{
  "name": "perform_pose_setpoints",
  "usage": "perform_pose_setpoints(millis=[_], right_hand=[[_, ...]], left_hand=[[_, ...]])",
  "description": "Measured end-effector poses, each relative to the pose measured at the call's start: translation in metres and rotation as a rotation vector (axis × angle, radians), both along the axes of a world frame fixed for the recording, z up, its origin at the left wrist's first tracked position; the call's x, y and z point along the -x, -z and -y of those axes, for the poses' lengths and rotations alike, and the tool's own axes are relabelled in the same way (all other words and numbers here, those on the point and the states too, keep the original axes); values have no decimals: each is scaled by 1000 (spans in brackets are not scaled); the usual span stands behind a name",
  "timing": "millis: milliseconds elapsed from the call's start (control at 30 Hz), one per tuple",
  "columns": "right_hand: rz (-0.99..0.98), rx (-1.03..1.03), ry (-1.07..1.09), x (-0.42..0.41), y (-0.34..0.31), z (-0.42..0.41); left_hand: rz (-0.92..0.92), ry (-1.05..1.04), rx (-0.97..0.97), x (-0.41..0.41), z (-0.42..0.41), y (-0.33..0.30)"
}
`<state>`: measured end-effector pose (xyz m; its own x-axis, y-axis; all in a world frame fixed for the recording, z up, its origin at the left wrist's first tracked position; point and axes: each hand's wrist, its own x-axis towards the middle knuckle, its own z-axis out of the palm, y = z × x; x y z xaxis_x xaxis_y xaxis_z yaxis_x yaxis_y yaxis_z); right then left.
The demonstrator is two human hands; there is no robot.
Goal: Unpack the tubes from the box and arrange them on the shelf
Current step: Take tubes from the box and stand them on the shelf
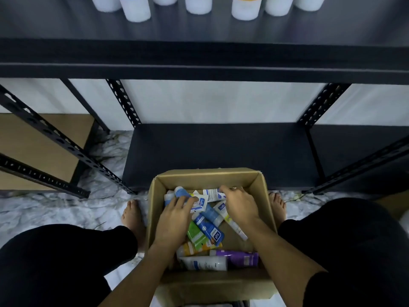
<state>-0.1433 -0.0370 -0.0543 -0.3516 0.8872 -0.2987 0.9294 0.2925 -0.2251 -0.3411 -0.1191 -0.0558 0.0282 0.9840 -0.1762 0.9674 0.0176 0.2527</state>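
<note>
An open cardboard box (264,196) stands on the floor between my feet, holding several tubes in white, blue, green, orange and purple. My left hand (174,216) reaches into the box, its fingers curled around a white and blue tube (200,203) near the far left. My right hand (240,204) lies over the far right of the pile, its fingers curled on a white tube (212,193). A blue tube (210,229) and a green tube (195,235) lie in the middle. A purple tube (239,257) lies along the near side.
The dark lower shelf (221,151) lies bare just beyond the box. Above it, the upper shelf (199,29) carries a row of several white containers (136,9). Black perforated uprights (124,103) frame the bay. The floor (55,209) is marbled.
</note>
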Motion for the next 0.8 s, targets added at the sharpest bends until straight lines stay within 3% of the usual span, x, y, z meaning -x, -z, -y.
perform_pose_setpoints(millis=[200,467,800], right_hand=[[-134,66,139,-4,-25,2],[-358,9,245,-8,-75,13],[-555,-172,221,-18,-178,6]], left_hand=[[50,-79,-99,10,-6,-29],[175,-224,-38,10,-1,-63],[332,-230,-380,18,-10,-142]])
